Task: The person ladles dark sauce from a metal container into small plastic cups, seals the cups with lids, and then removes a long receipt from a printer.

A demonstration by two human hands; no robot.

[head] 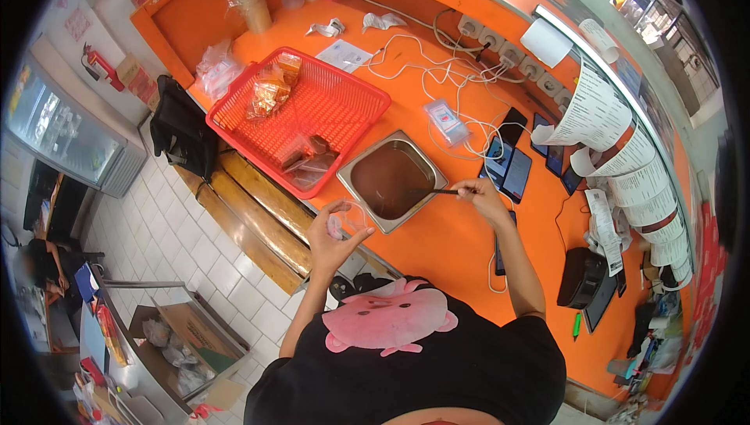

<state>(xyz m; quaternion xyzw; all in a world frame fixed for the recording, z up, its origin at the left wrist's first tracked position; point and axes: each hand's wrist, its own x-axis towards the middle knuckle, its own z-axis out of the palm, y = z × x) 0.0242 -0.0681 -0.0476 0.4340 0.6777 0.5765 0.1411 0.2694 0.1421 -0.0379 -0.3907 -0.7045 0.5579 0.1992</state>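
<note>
My left hand holds a clear plastic bag, its mouth spread between thumb and fingers, just left of a square steel pan. Dark brown sauce fills much of the pan. In my right hand is the dark handle of a utensil; its far end reaches into the pan, and its head is hidden in the sauce. Behind the pan and to its left is a red plastic basket with small bags of brown sauce and orange-and-gold packets.
White cables, a pack of clear bags and several phones lie on the orange table. Paper receipts hang at the right, above a black receipt printer. A wooden bench runs along the left; another person sits far left.
</note>
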